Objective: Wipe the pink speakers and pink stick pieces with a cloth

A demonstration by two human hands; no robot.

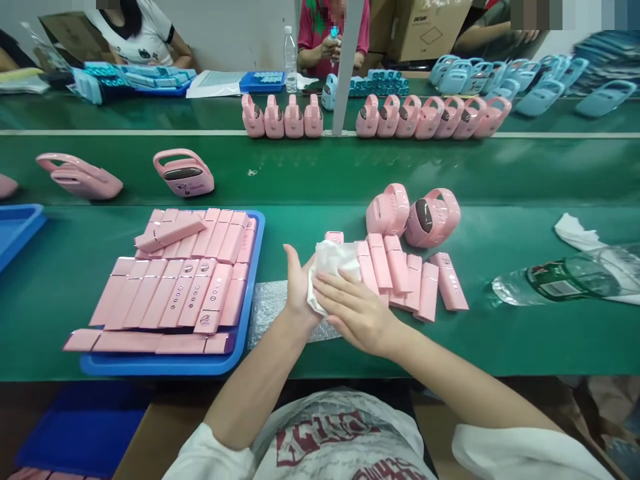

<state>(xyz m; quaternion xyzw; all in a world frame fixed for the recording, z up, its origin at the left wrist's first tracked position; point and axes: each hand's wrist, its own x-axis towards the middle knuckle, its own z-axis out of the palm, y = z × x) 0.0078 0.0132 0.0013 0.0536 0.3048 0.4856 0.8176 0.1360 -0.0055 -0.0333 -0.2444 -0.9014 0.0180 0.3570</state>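
My left hand (299,287) holds a crumpled white cloth (333,263) from the left side, thumb up. My right hand (356,312) lies over the cloth with fingers stretched flat, pressing it toward the left palm. What is inside the cloth is hidden. Just right of my hands lies a row of several pink flat bar-shaped parts (410,277) on the green table. To the left, a blue tray (165,363) is filled with several more pink bars (175,287). Under my hands lies a strip of grey foam (267,310).
Two pink handled devices (413,215) stand behind the bars; two more (183,173) lie on the green belt. Rows of pink and blue devices line the far side, where other people work. A plastic bottle (555,280) lies at the right, another blue tray (17,223) at the left edge.
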